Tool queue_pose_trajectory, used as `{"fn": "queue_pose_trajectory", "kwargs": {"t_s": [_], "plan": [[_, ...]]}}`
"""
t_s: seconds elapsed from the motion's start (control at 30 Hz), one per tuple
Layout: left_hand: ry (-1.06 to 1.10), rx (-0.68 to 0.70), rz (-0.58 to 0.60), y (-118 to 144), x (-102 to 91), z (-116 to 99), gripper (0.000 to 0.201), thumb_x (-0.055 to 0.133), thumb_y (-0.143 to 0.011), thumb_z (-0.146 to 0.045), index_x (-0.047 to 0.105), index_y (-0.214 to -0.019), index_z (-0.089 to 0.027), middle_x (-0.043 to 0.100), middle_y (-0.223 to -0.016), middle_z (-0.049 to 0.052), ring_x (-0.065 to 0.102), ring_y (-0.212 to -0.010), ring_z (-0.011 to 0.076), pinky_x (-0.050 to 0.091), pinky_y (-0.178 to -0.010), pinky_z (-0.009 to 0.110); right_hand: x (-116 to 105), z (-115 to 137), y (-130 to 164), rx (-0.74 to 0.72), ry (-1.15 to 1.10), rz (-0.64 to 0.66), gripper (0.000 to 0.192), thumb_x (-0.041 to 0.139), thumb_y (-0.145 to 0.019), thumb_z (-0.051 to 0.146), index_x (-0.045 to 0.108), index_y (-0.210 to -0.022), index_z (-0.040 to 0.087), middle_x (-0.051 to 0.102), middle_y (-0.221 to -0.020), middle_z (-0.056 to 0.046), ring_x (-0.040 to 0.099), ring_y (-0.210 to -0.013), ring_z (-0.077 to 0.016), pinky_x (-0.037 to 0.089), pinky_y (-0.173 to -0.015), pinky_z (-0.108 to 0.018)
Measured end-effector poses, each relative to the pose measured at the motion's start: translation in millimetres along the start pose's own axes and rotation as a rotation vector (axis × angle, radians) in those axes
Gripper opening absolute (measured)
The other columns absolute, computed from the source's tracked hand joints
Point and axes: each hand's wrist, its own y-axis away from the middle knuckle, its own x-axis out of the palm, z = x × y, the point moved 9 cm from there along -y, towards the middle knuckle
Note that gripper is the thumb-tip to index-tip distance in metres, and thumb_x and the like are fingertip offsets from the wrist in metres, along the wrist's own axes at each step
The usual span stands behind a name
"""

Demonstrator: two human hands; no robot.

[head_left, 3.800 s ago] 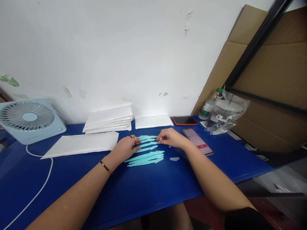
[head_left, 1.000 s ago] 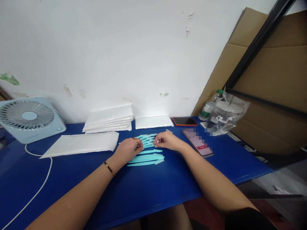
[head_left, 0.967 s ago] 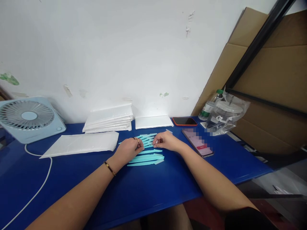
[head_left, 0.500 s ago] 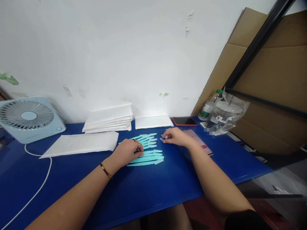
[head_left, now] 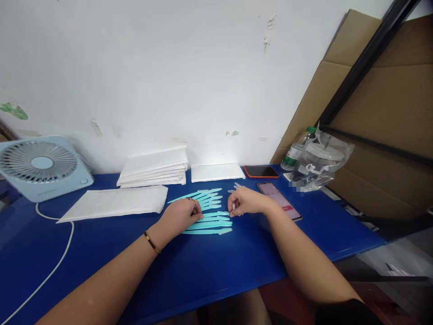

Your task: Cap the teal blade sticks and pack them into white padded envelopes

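On the blue table (head_left: 209, 266) lies a row of turquoise plastic sticks (head_left: 208, 212). The left hand (head_left: 181, 214) rests curled on their left ends — the right hand (head_left: 246, 201) pinches a small white piece (head_left: 233, 206) just beside their right ends.

Blue table (head_left: 209, 271) bearing teal sticks (head_left: 208, 212) at centre; white padded envelopes (head_left: 115, 202) and fan (head_left: 42, 166) left of them, phones (head_left: 279, 201) right.
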Motion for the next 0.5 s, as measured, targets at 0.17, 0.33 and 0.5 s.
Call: {"fn": "queue_pose_trajectory", "kwargs": {"t_s": [0.17,0.33,0.5], "plan": [[-0.003,-0.013,-0.011,-3,3.1,3,0.017,0.057,-0.076,-0.037,0.063,-0.07,-0.023,0.064,-0.068,-0.002,0.057,-0.065,0.0142,0.035,-0.054,0.024,3,21,-12,-0.124,0.067,-0.128,0.01,0.067,-0.068,0.025,0.069,-0.075,0.018,0.066,-0.066,0.0,0.06,-0.061,-0.0132,0.041,-0.055,-0.021],[-0.078,-0.005,-0.087,-3,-3.6,6,0.02,0.053,-0.08,-0.039,0.063,-0.077,-0.022,0.064,-0.073,0.0,0.058,-0.069,0.0163,0.038,-0.058,0.025,-22,9,-9,-0.125,0.085,-0.336,0.011,0.064,-0.073,0.025,0.069,-0.08,0.018,0.067,-0.076,-0.003,0.06,-0.066,-0.0131,0.042,-0.061,-0.022],[-0.115,0.036,-0.163,2,-16.2,3,0.023,0.05,-0.082,-0.04,0.063,-0.088,-0.022,0.064,-0.09,0.002,0.059,-0.076,0.0174,0.041,-0.065,0.027,-63,-27,9,0.025,0.226,-0.604,0.014,0.055,-0.077,0.018,0.069,-0.081,0.017,0.067,-0.081,-0.004,0.059,-0.07,-0.0137,0.042,-0.064,-0.023]]}}
